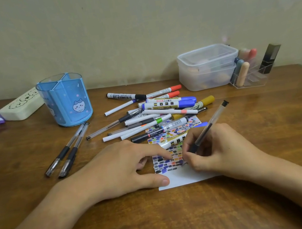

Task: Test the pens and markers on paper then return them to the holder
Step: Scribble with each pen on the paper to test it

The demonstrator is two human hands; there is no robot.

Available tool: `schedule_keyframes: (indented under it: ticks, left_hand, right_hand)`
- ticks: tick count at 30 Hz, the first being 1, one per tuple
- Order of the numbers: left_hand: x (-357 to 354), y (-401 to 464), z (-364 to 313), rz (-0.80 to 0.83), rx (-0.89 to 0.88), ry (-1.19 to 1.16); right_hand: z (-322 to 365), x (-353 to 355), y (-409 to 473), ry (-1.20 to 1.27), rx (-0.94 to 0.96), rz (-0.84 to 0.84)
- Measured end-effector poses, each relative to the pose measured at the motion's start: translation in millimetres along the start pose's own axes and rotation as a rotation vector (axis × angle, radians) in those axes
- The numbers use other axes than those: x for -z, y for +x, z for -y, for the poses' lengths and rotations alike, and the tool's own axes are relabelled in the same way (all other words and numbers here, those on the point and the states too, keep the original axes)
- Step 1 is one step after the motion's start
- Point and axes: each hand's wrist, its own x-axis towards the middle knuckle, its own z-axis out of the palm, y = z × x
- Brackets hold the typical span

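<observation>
Testing step: right hand [215, 154] gripped a gel pen [208, 127] on the paper [184, 177], left hand [124, 168] pressed the sheet flat; next, probably the empty holder [64, 100] beyond it.

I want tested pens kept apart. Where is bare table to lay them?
Bare wood lies right of the paper, below the clear organizer, and near the front edge. Crowded: the marker pile between the blue holder and the plastic box.
</observation>
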Motion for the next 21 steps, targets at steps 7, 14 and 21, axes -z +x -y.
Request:
schedule_keyframes:
  ticks: [7,14,21]
  left_hand:
    - [-0.4,0.6,1.0,-0.005,0.000,0.022]
    - [-0.2,0.6,1.0,0.010,0.003,0.026]
    - [-0.2,0.4,0.7,0.006,0.005,0.028]
  right_hand:
    - [1.5,-0.5,-0.4,0.024,0.003,0.014]
    - [1.5,-1.6,-0.5,0.052,-0.003,0.022]
    - [2.4,-1.5,-1.0,0.068,0.006,0.016]
